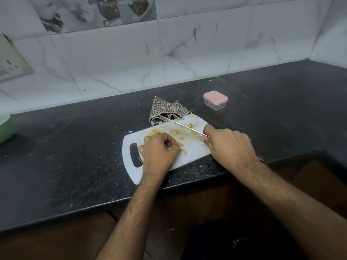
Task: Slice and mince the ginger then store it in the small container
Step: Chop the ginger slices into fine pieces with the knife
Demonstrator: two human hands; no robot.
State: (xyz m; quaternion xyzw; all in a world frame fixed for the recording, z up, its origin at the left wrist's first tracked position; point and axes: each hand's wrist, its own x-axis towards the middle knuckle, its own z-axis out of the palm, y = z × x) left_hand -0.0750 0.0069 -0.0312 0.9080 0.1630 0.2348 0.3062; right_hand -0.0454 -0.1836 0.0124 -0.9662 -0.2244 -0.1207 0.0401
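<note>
Currently you're mid-mince: your right hand (228, 145) has its grip wrapped around the knife (185, 126) handle, blade angled low across the white cutting board (195, 150). Your left hand (159, 151) sits curled over the ginger (156, 132) pile; can't tell if it pinches any. Ginger is pale yellow, part fine shreds, part coarse chunks scattered near the blade. Next, I'd gather the chunks under the blade. Pink-lidded small container (215, 100) sits lidded on the bench, well apart.
</note>
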